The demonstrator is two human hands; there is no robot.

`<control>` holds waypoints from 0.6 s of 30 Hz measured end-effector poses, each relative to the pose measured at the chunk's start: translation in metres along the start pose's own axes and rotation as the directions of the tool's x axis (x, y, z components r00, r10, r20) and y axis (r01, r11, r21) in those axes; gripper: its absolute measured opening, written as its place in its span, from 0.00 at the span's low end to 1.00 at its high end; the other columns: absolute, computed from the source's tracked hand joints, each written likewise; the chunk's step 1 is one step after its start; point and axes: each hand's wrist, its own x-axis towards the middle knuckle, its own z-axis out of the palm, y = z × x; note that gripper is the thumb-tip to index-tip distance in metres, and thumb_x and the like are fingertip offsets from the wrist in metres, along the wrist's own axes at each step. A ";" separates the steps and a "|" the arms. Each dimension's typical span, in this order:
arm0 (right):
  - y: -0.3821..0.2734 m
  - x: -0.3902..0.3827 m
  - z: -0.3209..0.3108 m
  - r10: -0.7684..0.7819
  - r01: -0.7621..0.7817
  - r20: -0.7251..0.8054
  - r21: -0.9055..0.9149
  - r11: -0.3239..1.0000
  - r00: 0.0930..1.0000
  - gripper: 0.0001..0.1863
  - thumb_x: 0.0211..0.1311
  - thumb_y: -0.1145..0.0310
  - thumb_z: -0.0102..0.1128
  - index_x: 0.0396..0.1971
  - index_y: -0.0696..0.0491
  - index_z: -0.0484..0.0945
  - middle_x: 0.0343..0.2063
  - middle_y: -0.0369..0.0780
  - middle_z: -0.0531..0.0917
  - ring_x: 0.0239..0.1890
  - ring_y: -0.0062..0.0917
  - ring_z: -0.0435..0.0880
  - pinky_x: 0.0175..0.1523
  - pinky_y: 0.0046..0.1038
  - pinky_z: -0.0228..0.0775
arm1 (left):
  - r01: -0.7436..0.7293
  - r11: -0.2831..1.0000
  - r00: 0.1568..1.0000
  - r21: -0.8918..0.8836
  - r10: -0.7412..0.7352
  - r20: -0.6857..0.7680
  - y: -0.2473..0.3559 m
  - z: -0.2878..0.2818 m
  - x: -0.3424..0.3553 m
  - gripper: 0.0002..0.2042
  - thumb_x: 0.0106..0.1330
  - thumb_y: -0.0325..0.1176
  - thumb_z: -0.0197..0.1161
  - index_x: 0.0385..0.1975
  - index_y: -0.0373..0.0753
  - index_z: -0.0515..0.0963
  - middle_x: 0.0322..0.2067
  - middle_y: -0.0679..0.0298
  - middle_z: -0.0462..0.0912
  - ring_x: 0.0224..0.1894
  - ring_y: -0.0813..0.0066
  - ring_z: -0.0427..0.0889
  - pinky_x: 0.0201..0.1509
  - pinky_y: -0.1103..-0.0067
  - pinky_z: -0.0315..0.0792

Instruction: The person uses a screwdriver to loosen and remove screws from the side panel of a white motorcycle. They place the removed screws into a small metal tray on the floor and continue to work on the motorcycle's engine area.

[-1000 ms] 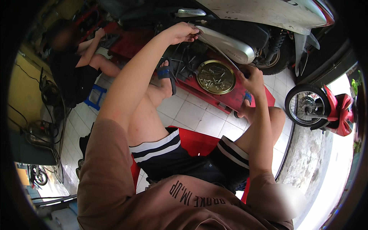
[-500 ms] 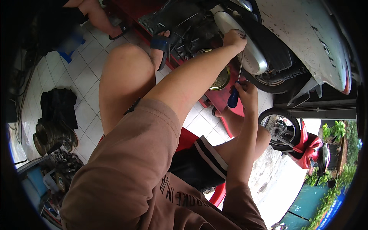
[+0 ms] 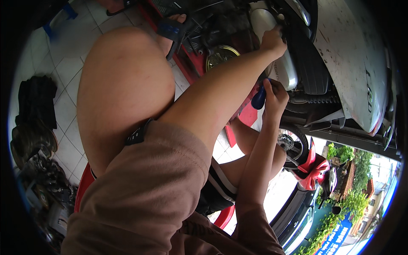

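Held in my right hand (image 3: 277,97) is a screwdriver (image 3: 258,100) with a blue handle, its thin shaft rising toward my left hand. My left hand (image 3: 274,42) is closed at the silver engine-side cover (image 3: 289,75) of a scooter (image 3: 352,55). Its fingertips are partly hidden, so what they pinch, if anything, I cannot make out. The screwdriver's tip is hidden behind my left hand and forearm. A dark ribbed plastic part (image 3: 312,68) of the scooter lies just right of my hands.
A round gold-rimmed tray (image 3: 208,63) stands on a red platform (image 3: 250,114), with dark tools beyond it. My bent leg (image 3: 123,76) fills the left side. Dark parts (image 3: 32,140) lie on the tiled floor (image 3: 63,110). A red motorcycle (image 3: 312,170) stands outside at right.
My view has shifted and tilted, so the floor items sit farther left. Both hands stay at the scooter cover; the screwdriver remains in my right hand, its handle now closer to my left forearm.
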 end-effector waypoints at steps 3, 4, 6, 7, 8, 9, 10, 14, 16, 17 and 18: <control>-0.011 0.000 0.009 0.043 -0.045 0.027 0.086 0.995 0.999 0.13 0.58 0.71 0.63 0.35 0.67 0.79 0.24 0.39 0.83 0.25 0.15 0.78 0.33 0.16 0.67 | -0.066 0.998 0.998 0.018 0.066 0.002 -0.001 -0.002 0.007 0.18 0.54 0.33 0.63 0.47 0.40 0.76 0.36 0.48 0.82 0.41 0.49 0.81 0.48 0.67 0.76; -0.007 0.002 0.013 0.010 -0.010 0.002 0.147 0.989 1.000 0.15 0.55 0.68 0.67 0.32 0.66 0.79 0.19 0.36 0.81 0.21 0.12 0.75 0.27 0.15 0.65 | -0.086 0.996 0.996 0.018 0.086 0.010 -0.001 -0.003 0.008 0.18 0.54 0.33 0.63 0.47 0.40 0.76 0.36 0.47 0.82 0.42 0.49 0.81 0.48 0.67 0.76; -0.005 0.002 0.015 0.023 -0.025 0.012 0.140 0.990 1.000 0.15 0.54 0.67 0.68 0.33 0.66 0.79 0.19 0.37 0.81 0.21 0.12 0.75 0.27 0.15 0.66 | -0.086 0.996 0.996 0.039 0.085 0.027 -0.001 -0.006 0.007 0.19 0.54 0.33 0.63 0.47 0.41 0.76 0.36 0.47 0.82 0.41 0.49 0.81 0.48 0.68 0.76; -0.003 0.001 0.016 0.031 -0.033 0.017 0.135 0.990 0.999 0.16 0.54 0.67 0.68 0.33 0.67 0.79 0.19 0.37 0.81 0.21 0.13 0.75 0.27 0.15 0.66 | -0.086 0.995 0.996 0.049 0.084 0.036 -0.001 -0.006 0.006 0.19 0.54 0.33 0.63 0.47 0.41 0.76 0.36 0.47 0.82 0.41 0.49 0.81 0.48 0.68 0.76; -0.002 0.000 0.018 0.040 -0.043 0.023 0.118 0.992 0.999 0.16 0.54 0.67 0.68 0.33 0.67 0.79 0.19 0.37 0.81 0.21 0.13 0.75 0.27 0.16 0.66 | -0.094 0.995 0.995 0.041 0.093 0.042 -0.001 -0.007 0.006 0.19 0.54 0.33 0.63 0.47 0.41 0.76 0.35 0.47 0.82 0.41 0.49 0.81 0.48 0.68 0.76; -0.001 -0.001 0.019 0.045 -0.048 0.026 0.126 0.991 0.999 0.16 0.54 0.67 0.68 0.33 0.67 0.79 0.19 0.37 0.81 0.21 0.13 0.75 0.27 0.16 0.66 | -0.103 0.994 0.994 0.032 0.101 0.049 -0.001 -0.007 0.005 0.19 0.54 0.33 0.63 0.47 0.41 0.76 0.35 0.47 0.82 0.41 0.49 0.81 0.48 0.68 0.76; 0.000 -0.002 0.021 0.051 -0.054 0.029 0.133 0.990 0.998 0.16 0.54 0.67 0.69 0.33 0.67 0.79 0.19 0.37 0.81 0.21 0.13 0.75 0.28 0.16 0.67 | -0.111 0.994 0.992 0.023 0.109 0.055 -0.001 -0.007 0.003 0.19 0.54 0.33 0.63 0.47 0.41 0.76 0.35 0.47 0.82 0.41 0.49 0.81 0.48 0.68 0.76; 0.006 -0.003 0.020 0.063 -0.070 0.048 0.146 0.987 0.997 0.17 0.53 0.67 0.69 0.34 0.67 0.79 0.20 0.37 0.82 0.22 0.13 0.76 0.29 0.16 0.68 | -0.112 0.993 0.989 0.030 0.108 0.097 0.005 -0.012 -0.002 0.18 0.55 0.33 0.63 0.48 0.41 0.76 0.33 0.46 0.82 0.40 0.50 0.81 0.47 0.68 0.77; 0.005 -0.003 0.021 0.060 -0.068 0.055 0.162 0.984 0.997 0.17 0.53 0.67 0.69 0.34 0.67 0.79 0.20 0.37 0.82 0.22 0.13 0.75 0.30 0.17 0.68 | -0.111 0.992 0.988 0.058 0.103 0.117 0.007 -0.014 -0.002 0.18 0.56 0.33 0.62 0.48 0.42 0.76 0.33 0.47 0.82 0.40 0.49 0.81 0.46 0.68 0.77; 0.007 -0.002 0.022 0.056 -0.063 0.053 0.161 0.985 0.997 0.17 0.53 0.67 0.69 0.34 0.67 0.79 0.20 0.37 0.82 0.22 0.13 0.75 0.30 0.17 0.68 | -0.102 0.994 0.986 0.048 0.094 0.135 0.008 -0.015 -0.003 0.18 0.56 0.32 0.62 0.48 0.42 0.76 0.33 0.47 0.82 0.40 0.49 0.81 0.46 0.67 0.77; 0.009 -0.001 0.022 0.051 -0.058 0.051 0.160 0.985 0.997 0.17 0.53 0.66 0.69 0.34 0.67 0.79 0.20 0.37 0.82 0.22 0.13 0.75 0.30 0.17 0.68 | -0.093 0.995 0.984 0.038 0.086 0.153 0.009 -0.016 -0.003 0.18 0.56 0.32 0.62 0.48 0.42 0.76 0.33 0.47 0.82 0.40 0.49 0.81 0.46 0.67 0.77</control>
